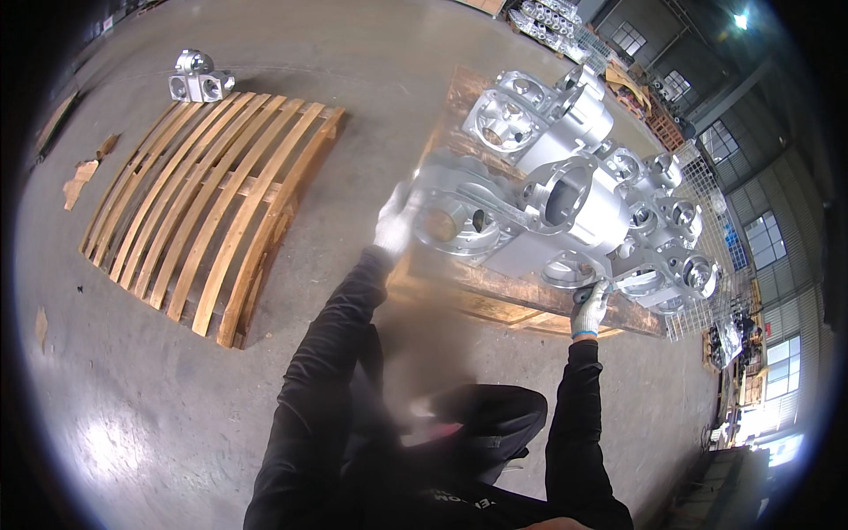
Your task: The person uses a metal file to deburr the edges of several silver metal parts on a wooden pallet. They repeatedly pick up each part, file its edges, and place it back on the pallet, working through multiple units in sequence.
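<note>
**Left hand (397, 221) and right hand (589, 311) on one big silver part (512, 256)**

Both hands wear white gloves. The left hand is up against the left end of the big silver part. Its fingers look a little bent, but it is blurry, so I can't tell how tight it is. The right hand has its fingers curled around the near rim of the part, close to a round hole.

The big silver part is at the near left corner of the brown pallet (477, 281). I can't tell if it sits on the wood or is held just above it. Behind it, toward the far edge, is another silver part (548, 128). More silver parts (662, 216) crowd together by the right edge.

Well apart, to the left, is a slatted pallet (258, 243). A small-looking silver part (201, 86) stands at its far left corner.
</note>
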`<state>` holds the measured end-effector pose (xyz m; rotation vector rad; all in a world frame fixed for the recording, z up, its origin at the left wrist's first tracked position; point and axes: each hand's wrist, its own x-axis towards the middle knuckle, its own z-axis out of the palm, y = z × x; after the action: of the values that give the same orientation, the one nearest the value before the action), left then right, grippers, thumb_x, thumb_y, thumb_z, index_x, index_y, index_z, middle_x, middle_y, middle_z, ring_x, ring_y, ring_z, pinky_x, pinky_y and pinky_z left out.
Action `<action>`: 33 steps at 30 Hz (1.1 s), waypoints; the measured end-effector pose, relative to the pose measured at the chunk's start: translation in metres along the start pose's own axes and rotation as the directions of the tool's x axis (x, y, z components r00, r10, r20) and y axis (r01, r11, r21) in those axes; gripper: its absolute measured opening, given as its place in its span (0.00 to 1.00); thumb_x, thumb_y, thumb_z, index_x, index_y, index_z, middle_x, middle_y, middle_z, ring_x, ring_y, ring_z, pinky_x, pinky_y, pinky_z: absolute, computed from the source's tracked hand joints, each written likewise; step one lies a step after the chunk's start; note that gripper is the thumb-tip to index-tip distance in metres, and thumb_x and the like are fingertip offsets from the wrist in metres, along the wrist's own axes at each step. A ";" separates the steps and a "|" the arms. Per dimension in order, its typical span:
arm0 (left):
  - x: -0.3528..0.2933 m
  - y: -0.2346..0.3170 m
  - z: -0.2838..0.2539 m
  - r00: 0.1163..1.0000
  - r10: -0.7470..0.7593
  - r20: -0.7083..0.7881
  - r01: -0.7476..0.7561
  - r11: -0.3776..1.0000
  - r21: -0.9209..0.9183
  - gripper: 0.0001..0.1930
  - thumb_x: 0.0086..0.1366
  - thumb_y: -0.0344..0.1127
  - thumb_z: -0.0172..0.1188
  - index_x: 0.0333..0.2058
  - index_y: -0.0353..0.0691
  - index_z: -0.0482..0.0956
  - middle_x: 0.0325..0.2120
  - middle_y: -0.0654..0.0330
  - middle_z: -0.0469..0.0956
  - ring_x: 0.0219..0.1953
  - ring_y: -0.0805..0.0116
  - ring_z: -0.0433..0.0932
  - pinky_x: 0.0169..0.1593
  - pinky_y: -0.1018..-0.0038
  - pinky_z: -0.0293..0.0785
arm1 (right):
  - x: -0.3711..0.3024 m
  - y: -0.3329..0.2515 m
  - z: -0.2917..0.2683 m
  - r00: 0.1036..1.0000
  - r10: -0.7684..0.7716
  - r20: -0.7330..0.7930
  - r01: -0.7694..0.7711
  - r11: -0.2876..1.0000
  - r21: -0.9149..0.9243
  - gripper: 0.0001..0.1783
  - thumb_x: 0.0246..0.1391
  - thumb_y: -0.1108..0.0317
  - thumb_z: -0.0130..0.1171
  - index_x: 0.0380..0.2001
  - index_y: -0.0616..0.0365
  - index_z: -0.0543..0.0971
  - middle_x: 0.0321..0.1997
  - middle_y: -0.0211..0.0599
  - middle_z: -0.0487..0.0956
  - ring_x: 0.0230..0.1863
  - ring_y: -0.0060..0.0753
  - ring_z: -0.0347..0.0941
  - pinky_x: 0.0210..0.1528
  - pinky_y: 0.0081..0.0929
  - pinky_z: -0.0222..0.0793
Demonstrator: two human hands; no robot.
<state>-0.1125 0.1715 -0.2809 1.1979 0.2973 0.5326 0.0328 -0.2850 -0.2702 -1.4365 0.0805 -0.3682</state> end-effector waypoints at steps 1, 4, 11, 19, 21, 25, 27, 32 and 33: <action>0.000 -0.001 0.001 1.000 0.007 -0.006 -0.007 1.000 -0.019 0.44 0.77 0.53 0.62 0.76 0.27 0.53 0.68 0.49 0.71 0.67 0.65 0.70 0.69 0.71 0.67 | 0.000 0.001 -0.001 1.000 0.000 -0.018 0.000 1.000 0.004 0.28 0.73 0.40 0.55 0.59 0.53 0.74 0.45 0.27 0.76 0.44 0.24 0.72 0.46 0.28 0.71; -0.001 -0.002 0.001 1.000 0.002 0.002 -0.002 1.000 -0.025 0.43 0.77 0.53 0.62 0.76 0.28 0.55 0.67 0.50 0.72 0.67 0.65 0.71 0.69 0.71 0.67 | 0.002 0.005 -0.004 1.000 0.009 0.006 -0.009 1.000 -0.005 0.27 0.73 0.41 0.56 0.58 0.53 0.75 0.44 0.26 0.76 0.43 0.23 0.72 0.45 0.26 0.71; 0.000 0.006 0.006 0.997 0.067 -0.044 -0.068 0.997 -0.035 0.26 0.78 0.52 0.59 0.62 0.37 0.74 0.52 0.59 0.81 0.53 0.70 0.77 0.58 0.72 0.73 | 0.018 0.012 -0.014 0.995 0.088 0.056 -0.086 0.996 -0.036 0.25 0.73 0.43 0.56 0.57 0.52 0.77 0.43 0.26 0.78 0.41 0.20 0.73 0.40 0.22 0.72; -0.045 0.028 -0.003 0.998 -0.043 -0.040 0.038 0.993 -0.111 0.21 0.78 0.52 0.61 0.54 0.38 0.82 0.41 0.64 0.83 0.42 0.74 0.79 0.47 0.75 0.76 | -0.030 -0.025 -0.046 0.990 0.035 0.139 -0.009 0.984 -0.178 0.29 0.74 0.39 0.53 0.48 0.57 0.79 0.38 0.28 0.79 0.39 0.22 0.72 0.41 0.28 0.72; -0.064 0.038 -0.007 0.998 0.014 -0.069 -0.020 0.997 -0.079 0.22 0.77 0.52 0.61 0.55 0.37 0.82 0.42 0.64 0.83 0.43 0.75 0.79 0.48 0.76 0.76 | -0.056 -0.038 -0.049 0.998 -0.051 0.026 0.055 0.980 -0.191 0.25 0.75 0.41 0.53 0.39 0.53 0.78 0.30 0.22 0.74 0.32 0.18 0.67 0.34 0.22 0.65; -0.091 0.066 -0.007 0.996 -0.052 -0.068 0.044 0.991 -0.124 0.26 0.76 0.53 0.63 0.56 0.33 0.83 0.46 0.63 0.85 0.46 0.74 0.80 0.52 0.76 0.75 | -0.088 -0.072 -0.059 0.999 -0.029 -0.036 0.018 0.964 -0.266 0.22 0.73 0.44 0.58 0.36 0.53 0.78 0.27 0.20 0.73 0.28 0.16 0.65 0.30 0.22 0.63; -0.091 0.084 -0.002 0.992 -0.111 -0.062 0.105 0.990 -0.097 0.27 0.76 0.54 0.63 0.55 0.32 0.83 0.45 0.62 0.85 0.46 0.74 0.80 0.52 0.76 0.75 | -0.092 -0.085 -0.062 1.000 0.016 -0.025 -0.022 0.964 -0.266 0.23 0.73 0.44 0.59 0.34 0.53 0.79 0.26 0.20 0.73 0.27 0.15 0.65 0.28 0.22 0.61; -0.078 0.116 0.016 0.985 -0.111 -0.135 0.136 0.972 0.193 0.33 0.72 0.63 0.63 0.51 0.32 0.86 0.35 0.63 0.81 0.36 0.75 0.78 0.40 0.76 0.77 | -0.072 -0.099 -0.058 0.997 0.075 -0.022 -0.078 0.958 -0.277 0.24 0.70 0.43 0.62 0.39 0.55 0.81 0.29 0.22 0.75 0.30 0.15 0.67 0.30 0.22 0.64; -0.074 0.119 0.021 0.979 -0.142 -0.143 0.172 0.959 0.227 0.34 0.72 0.65 0.63 0.50 0.32 0.86 0.33 0.63 0.81 0.34 0.75 0.78 0.37 0.75 0.77 | -0.064 -0.099 -0.054 0.998 0.054 -0.016 -0.056 0.961 -0.271 0.26 0.69 0.42 0.63 0.42 0.57 0.83 0.30 0.24 0.76 0.30 0.16 0.68 0.30 0.22 0.65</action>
<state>-0.1922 0.1463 -0.1664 1.3621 0.5727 0.4421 -0.0621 -0.3266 -0.1915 -1.7004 0.1836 -0.3263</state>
